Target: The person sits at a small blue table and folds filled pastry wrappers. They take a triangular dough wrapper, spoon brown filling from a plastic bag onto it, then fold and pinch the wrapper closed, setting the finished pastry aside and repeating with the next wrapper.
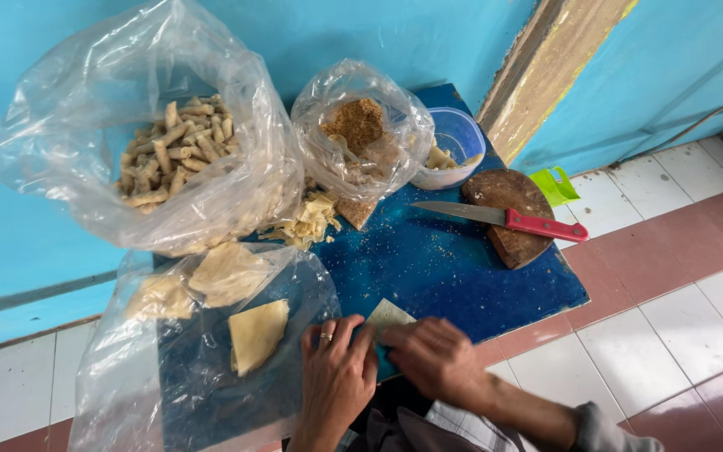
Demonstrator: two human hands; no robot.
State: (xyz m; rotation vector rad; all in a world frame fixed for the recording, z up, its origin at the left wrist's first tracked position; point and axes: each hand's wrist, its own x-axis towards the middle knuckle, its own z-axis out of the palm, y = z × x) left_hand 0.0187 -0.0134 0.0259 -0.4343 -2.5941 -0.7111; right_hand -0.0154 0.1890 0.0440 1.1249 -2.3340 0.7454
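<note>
Both hands are down at the near edge of the blue board (453,268), at six o'clock in the view. The left hand (335,377), ring on one finger, has its fingers curled and pinching the near corner of a pale pastry sheet (388,316); the right hand (437,358) lies over the same sheet from the five o'clock side, fingers folded down on it, so both are closed on the wrapper. The sheet pokes out just above the knuckles, flat on the board.

At nine o'clock from the hands, a clear bag (202,351) holds more folded sheets. Up at eleven o'clock, a big plastic bag of rolled pieces (173,151). At twelve, a smaller bag of brown crumbly filling (357,125), with a white bowl (455,146) beside it. Out at two o'clock, a red-handled knife (504,219) rests across a round wooden block (512,222).
</note>
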